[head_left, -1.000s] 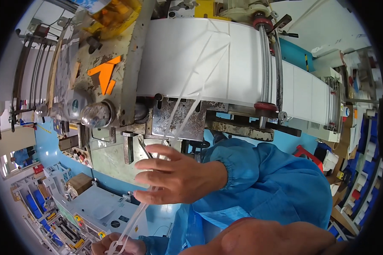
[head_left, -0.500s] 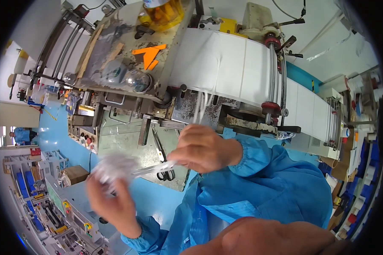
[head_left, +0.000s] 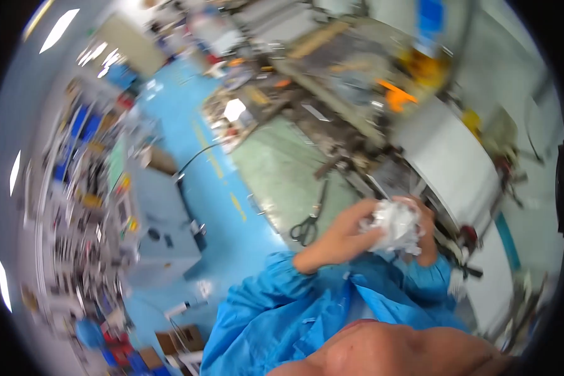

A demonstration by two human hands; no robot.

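Note:
A crumpled bundle of white strip material (head_left: 395,225) is held between my two hands in front of my chest. My left hand (head_left: 348,237) grips it from the left, thumb on the near side. On the right, my right hand (head_left: 425,230) wraps round its far side, partly hidden by the bundle. Left of my hands, scissors (head_left: 307,229) with black handles lie on a greenish machine plate (head_left: 276,169). Motion blur softens the whole view.
A machine with a wide white web (head_left: 451,156) stands to the right. Orange pieces (head_left: 396,97) and a yellow-orange container (head_left: 425,66) rest on its top. Left of the blue floor (head_left: 222,219) are a grey cabinet (head_left: 160,219) and cluttered shelves.
My view has swung left. My hands, which were apart pulling a strand from the bundle, have come together around the white bundle, now gathered more compactly.

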